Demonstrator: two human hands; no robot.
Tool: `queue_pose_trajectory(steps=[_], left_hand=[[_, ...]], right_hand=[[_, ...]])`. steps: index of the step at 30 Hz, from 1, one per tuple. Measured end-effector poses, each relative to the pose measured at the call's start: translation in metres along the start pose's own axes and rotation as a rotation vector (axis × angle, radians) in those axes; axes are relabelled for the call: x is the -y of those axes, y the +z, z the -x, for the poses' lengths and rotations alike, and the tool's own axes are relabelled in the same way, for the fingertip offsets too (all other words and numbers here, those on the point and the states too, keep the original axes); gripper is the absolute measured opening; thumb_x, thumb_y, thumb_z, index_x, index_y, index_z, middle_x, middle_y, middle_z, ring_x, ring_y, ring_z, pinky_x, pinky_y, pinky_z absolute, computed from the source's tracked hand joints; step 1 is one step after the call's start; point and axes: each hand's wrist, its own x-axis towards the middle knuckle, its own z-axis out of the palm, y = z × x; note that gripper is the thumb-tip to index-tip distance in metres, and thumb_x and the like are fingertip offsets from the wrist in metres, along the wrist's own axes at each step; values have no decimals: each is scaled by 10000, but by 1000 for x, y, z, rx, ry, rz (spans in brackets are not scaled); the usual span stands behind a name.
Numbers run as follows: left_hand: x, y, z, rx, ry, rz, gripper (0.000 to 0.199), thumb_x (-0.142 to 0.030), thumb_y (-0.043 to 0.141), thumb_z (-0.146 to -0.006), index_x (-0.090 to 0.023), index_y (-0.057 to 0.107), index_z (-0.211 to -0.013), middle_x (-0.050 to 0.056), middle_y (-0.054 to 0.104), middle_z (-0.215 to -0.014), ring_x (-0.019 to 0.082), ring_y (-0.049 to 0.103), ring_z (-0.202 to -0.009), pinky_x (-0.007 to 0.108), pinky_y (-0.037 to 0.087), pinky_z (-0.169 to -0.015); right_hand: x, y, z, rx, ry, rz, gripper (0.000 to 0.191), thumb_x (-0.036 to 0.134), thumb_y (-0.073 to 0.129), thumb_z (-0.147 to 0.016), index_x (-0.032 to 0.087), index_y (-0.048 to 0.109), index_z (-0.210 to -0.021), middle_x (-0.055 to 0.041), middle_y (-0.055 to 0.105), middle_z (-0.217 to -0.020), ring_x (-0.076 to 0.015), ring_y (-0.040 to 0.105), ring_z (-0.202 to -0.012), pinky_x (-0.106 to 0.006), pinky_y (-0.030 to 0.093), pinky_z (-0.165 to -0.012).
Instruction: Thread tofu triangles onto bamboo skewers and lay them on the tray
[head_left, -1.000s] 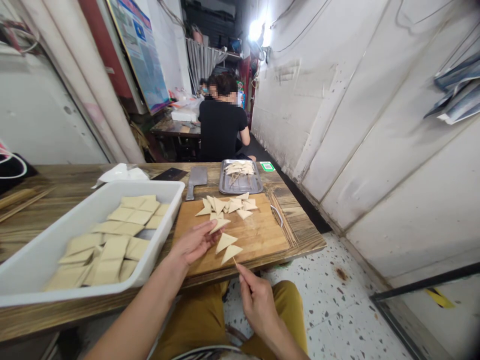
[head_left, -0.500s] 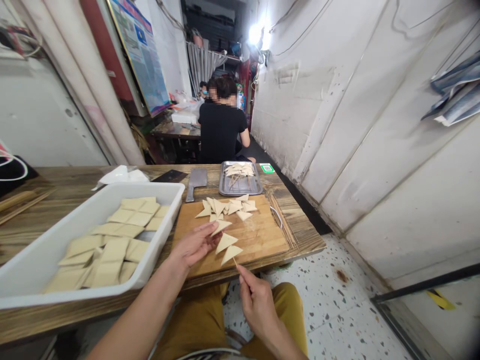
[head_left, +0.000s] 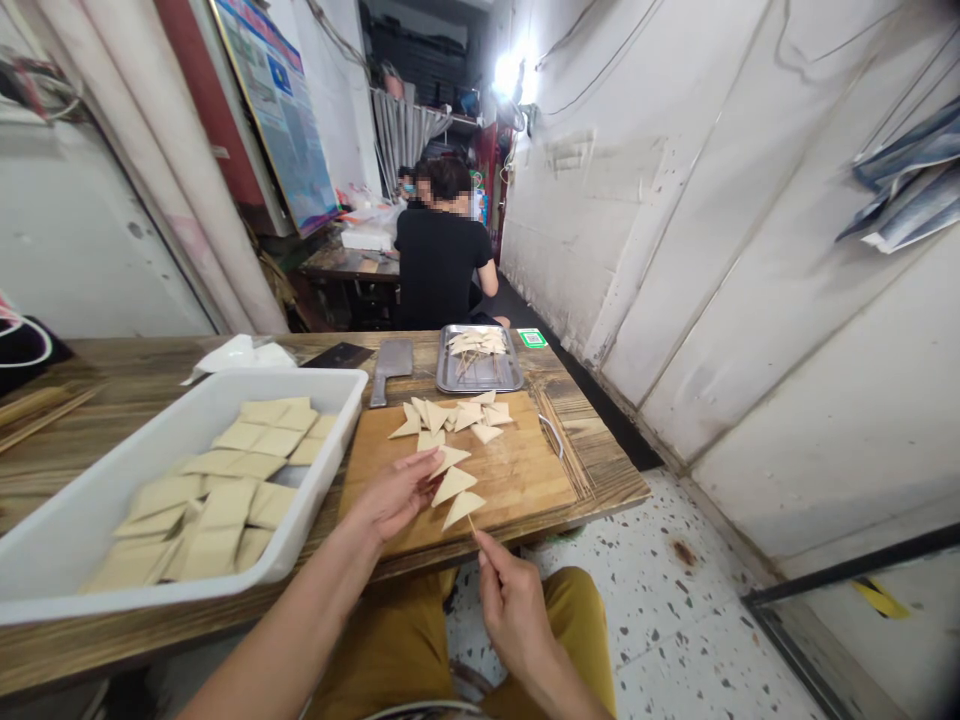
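Observation:
My right hand (head_left: 514, 610) pinches a thin bamboo skewer (head_left: 470, 522) above the board's near edge. Several pale tofu triangles sit along that skewer, and the uppermost one (head_left: 450, 460) lies under the fingertips of my left hand (head_left: 394, 495). Both hands hover over the wooden cutting board (head_left: 517, 470). Farther back on it lies a loose pile of tofu triangles (head_left: 450, 415). To my left, a white plastic tub (head_left: 225, 378) holds flat tofu sheets (head_left: 225, 510).
A steel tray (head_left: 480, 388) holds finished tofu skewers (head_left: 472, 343) beyond the board. A cleaver (head_left: 391, 365) lies beside it on the wooden table (head_left: 600, 490). A seated person in black (head_left: 439, 265) is past the table. Speckled floor (head_left: 675, 620) lies right.
The upper tofu triangle has shifted slightly right under my left fingers. My right hand still holds the skewer in nearly the same place, and the view has tilted a little.

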Motion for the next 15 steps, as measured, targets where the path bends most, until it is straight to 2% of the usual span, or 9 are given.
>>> queue_pose_trajectory(steps=[4,6,8,10,15], left_hand=[[3,5,2,49,42,95,248,-141,602,-821,-152,636,-1066,83,704,-953,153,675,-762,274,571,-669],[5,9,5,80,10,144,242,-218,591,-842,-184,622,-1079,75,698,-982,161,676,-796,286,569,-676],[10,12,10,75,-54,142,194,-248,602,-836,-174,636,-1012,75,702,-955,157,675,-777,268,562,-645],[18,15,15,42,-101,113,128,-208,637,-805,-153,644,-922,77,708,-908,154,675,-749,254,556,-625],[37,21,20,43,-107,79,69,-160,667,-768,-121,613,-786,124,711,-843,199,684,-768,281,559,-603]], right_hand=[[-4,3,-3,-38,3,14,364,207,379,-914,112,643,-1146,-89,725,-797,-176,688,-656,-232,538,-589],[-6,7,-5,-86,2,6,357,221,380,-920,116,650,-1128,-79,719,-770,-164,675,-617,-222,524,-558],[-7,11,-8,-130,10,-5,349,240,382,-925,123,655,-1110,-71,714,-746,-157,660,-588,-219,513,-539],[-7,15,-10,-160,25,-17,341,258,377,-932,129,657,-1079,-68,708,-728,-154,647,-574,-219,502,-525],[-4,19,-11,-180,32,8,322,270,364,-937,141,657,-967,-67,689,-704,-153,635,-579,-218,494,-539]])
